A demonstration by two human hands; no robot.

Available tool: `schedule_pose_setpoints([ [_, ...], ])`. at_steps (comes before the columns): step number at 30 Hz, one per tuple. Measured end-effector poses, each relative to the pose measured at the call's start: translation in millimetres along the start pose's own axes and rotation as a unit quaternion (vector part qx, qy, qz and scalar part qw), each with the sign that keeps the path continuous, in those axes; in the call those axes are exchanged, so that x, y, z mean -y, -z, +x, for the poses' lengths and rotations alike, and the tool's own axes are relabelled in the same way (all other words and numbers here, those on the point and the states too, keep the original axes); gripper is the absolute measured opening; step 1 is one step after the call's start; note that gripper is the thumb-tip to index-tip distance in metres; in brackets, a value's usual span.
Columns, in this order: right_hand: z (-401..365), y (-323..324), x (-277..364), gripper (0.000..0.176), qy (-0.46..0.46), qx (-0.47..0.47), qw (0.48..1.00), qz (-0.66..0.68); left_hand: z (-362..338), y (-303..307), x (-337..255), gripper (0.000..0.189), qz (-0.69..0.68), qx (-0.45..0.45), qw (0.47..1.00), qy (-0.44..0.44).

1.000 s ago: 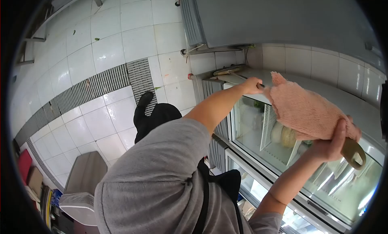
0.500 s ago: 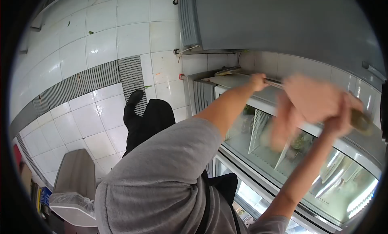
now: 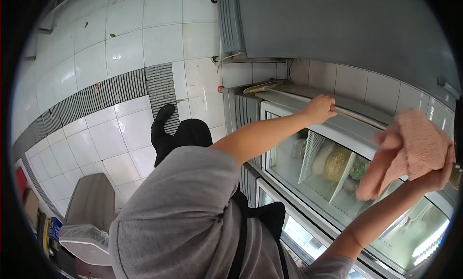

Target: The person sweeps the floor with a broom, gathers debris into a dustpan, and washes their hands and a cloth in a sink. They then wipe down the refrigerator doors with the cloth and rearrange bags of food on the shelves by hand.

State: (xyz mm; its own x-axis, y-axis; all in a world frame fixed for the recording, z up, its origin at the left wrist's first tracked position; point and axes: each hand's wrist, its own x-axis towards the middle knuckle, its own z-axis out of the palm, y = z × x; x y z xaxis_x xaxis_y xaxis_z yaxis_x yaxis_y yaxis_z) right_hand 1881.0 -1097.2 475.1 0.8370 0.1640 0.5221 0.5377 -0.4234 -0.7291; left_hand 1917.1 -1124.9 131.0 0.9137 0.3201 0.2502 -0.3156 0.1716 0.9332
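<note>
A long metal rod (image 3: 359, 116) runs across the top of the glass-topped chiller (image 3: 316, 127). My left hand (image 3: 320, 109) is closed around its middle part. Toward the rod's right end, a pink cloth (image 3: 417, 144) hangs in folds, slightly blurred. My right hand (image 3: 440, 177) grips the cloth from below, at the right edge of the view; the cloth hides whether its fingers also touch the rod. A flat, pale piece (image 3: 263, 87) lies at the rod's left end.
Bags of food (image 3: 337, 164) sit behind the chiller glass. A grey cabinet (image 3: 337, 28) stands beyond the chiller. At the lower left is a lidded bin (image 3: 89, 202) with a plastic liner. A drain grating (image 3: 96, 97) crosses the white tiled floor.
The cloth and my right hand have moved right and slightly down. My left hand has shifted a little right and down, still closed on the rod. More food behind the glass is visible.
</note>
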Motion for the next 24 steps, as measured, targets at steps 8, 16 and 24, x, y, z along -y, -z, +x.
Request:
schedule_pose_setpoints([
  [8,-72.7,78.0,46.5,0.033,0.031,0.212,0.977,0.017,-74.5,16.5,-45.6,0.02,-0.021,-0.003,0.999,-0.039],
  [16,-132.6,125.1,42.4,0.033,-0.076,-0.122,0.989,0.022,-64.6,-2.3,-65.3,0.021,-0.102,0.139,0.978,-0.116],
  [24,-162.6,99.3,20.6,0.036,0.075,-0.293,0.95,0.084,-92.2,14.7,4.2,0.024,0.079,0.324,0.943,-0.012],
])
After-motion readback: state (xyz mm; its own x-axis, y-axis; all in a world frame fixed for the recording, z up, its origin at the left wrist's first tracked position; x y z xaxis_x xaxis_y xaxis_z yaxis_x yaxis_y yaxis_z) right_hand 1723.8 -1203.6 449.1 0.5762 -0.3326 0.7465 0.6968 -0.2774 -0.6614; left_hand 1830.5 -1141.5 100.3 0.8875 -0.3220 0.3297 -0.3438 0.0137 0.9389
